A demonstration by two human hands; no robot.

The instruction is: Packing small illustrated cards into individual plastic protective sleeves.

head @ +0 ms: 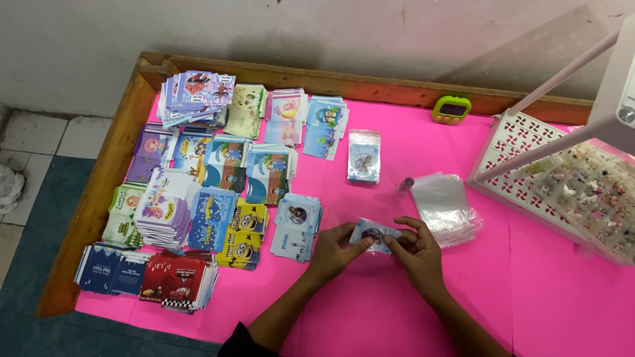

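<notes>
My left hand [334, 249] and my right hand [417, 253] both grip one small picture card in a clear sleeve [372, 233], held just above the pink table cover [370, 304]. The left fingers pinch its left edge, the right fingers its right end. A stack of empty clear sleeves [444, 207] lies just right of my right hand. A low pile of blue cards [297, 223] lies to the left of my left hand. A finished-looking pile of sleeved cards [364, 155] sits farther back.
Several stacks of colourful cartoon cards [198, 178] fill the table's left half, inside a wooden rim [112, 165]. A green timer [451, 109] stands at the back. A white lattice tray [522, 142] and a clear box of small trinkets [589, 192] are at right.
</notes>
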